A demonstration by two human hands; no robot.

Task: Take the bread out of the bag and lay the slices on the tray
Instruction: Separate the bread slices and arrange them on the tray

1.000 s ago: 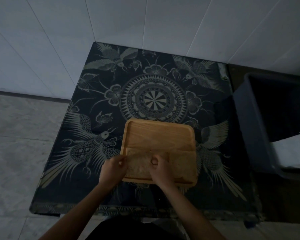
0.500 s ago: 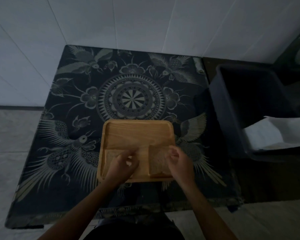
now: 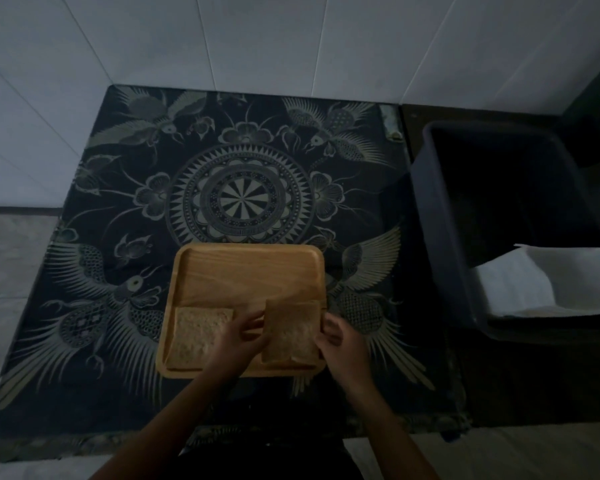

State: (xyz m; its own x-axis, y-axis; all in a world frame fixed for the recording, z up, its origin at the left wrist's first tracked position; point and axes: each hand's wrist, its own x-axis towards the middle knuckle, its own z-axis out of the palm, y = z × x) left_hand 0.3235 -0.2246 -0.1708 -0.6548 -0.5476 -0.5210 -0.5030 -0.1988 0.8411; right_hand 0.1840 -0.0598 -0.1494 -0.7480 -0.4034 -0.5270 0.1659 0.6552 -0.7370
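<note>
A square wooden tray (image 3: 250,268) lies on a dark patterned cloth. One brown bread slice (image 3: 196,336) rests flat in the tray's near left corner. A second bread slice (image 3: 290,332) sits in the near right corner. My left hand (image 3: 238,337) grips that slice's left edge and my right hand (image 3: 340,342) grips its right edge. The slice's far edge looks slightly raised off the tray. A white plastic bag (image 3: 551,282) lies in the dark bin to the right.
The patterned cloth (image 3: 118,209) covers a low table set against a white tiled wall. A large dark plastic bin (image 3: 465,258) stands close to the table's right edge. Pale floor tiles show at the left.
Both hands moved from the left slice to the right slice. The left slice now lies free on the tray. The view shifted, so the tray appears further left.
</note>
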